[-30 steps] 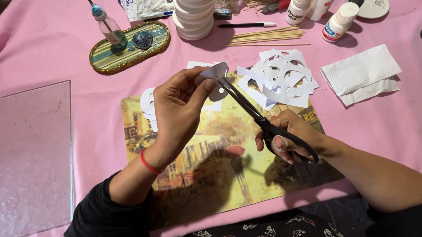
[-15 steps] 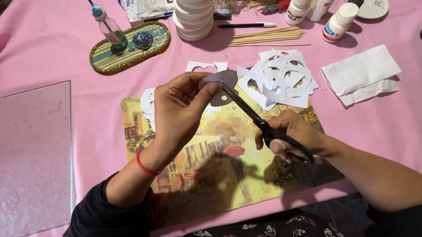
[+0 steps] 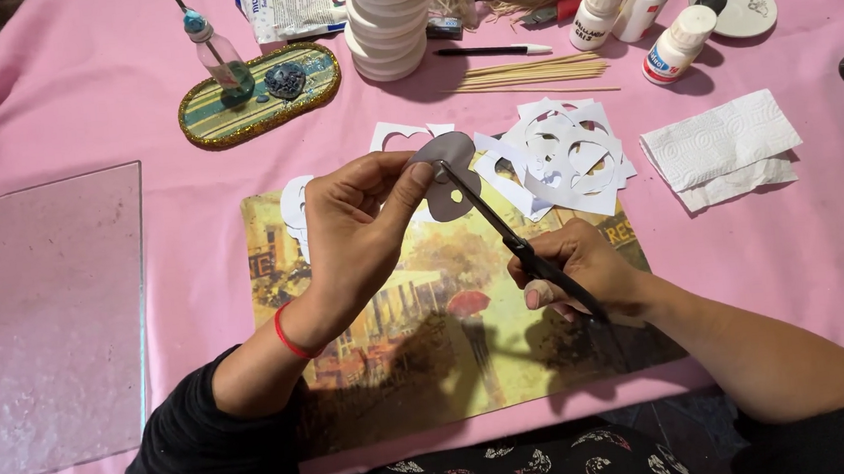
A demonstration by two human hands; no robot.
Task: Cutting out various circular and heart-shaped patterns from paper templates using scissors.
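My left hand (image 3: 356, 227) pinches a small rounded piece of grey-white paper (image 3: 445, 152) between thumb and fingers, held above a printed picture sheet (image 3: 428, 307). My right hand (image 3: 580, 270) grips black scissors (image 3: 513, 240), whose blades point up-left and meet the paper piece at its lower edge. A red band circles my left wrist. The scissor handles are mostly hidden inside my right fingers.
A pile of white paper offcuts (image 3: 556, 156) lies just right of the paper piece. Behind it are wooden skewers (image 3: 530, 73), small glue bottles (image 3: 673, 42), a stack of white lids (image 3: 390, 19) and an oval tray (image 3: 260, 94). A glass pane (image 3: 52, 316) lies left, folded tissue (image 3: 726, 148) right.
The paper piece has been turned in my left fingers and the scissors have shifted slightly down-left, the blades closing further onto the paper's edge.
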